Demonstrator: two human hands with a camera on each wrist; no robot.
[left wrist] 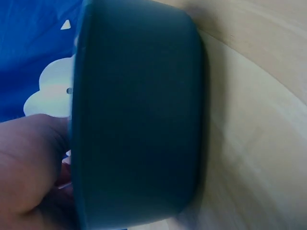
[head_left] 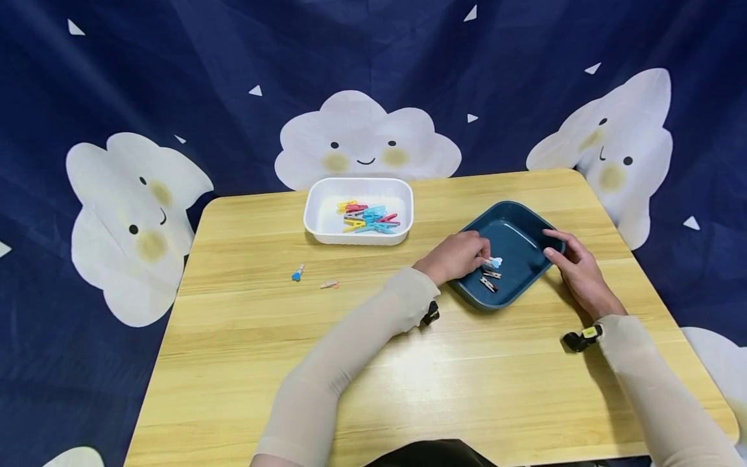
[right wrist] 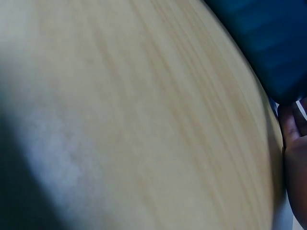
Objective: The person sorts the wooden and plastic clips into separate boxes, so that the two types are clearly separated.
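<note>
A dark blue tray (head_left: pixel 509 202) sits on the right half of the table. Reaching over its left rim, my left hand (head_left: pixel 458 256) pinches a small clothespin with a heart (head_left: pixel 495 262) low inside it. Two plain wooden clothespins (head_left: pixel 489 283) lie on the tray floor just below those fingers. At the right corner, my right hand (head_left: pixel 583 275) holds the rim with thumb and fingers. The left wrist view is mostly the tray's outer wall (left wrist: pixel 139 110), which hides the left fingertips. Only part of the right hand (right wrist: pixel 296 148) shows in the right wrist view, beside the tray.
Behind, left of the blue tray, stands a white tray (head_left: pixel 312 227) of colourful plastic clothespins (head_left: pixel 373 219). On the table's left half lie a blue-heart clothespin (head_left: pixel 298 272) and a pinkish one (head_left: pixel 329 285). A dark blue cloud-print curtain (head_left: pixel 233 39) hangs behind the table.
</note>
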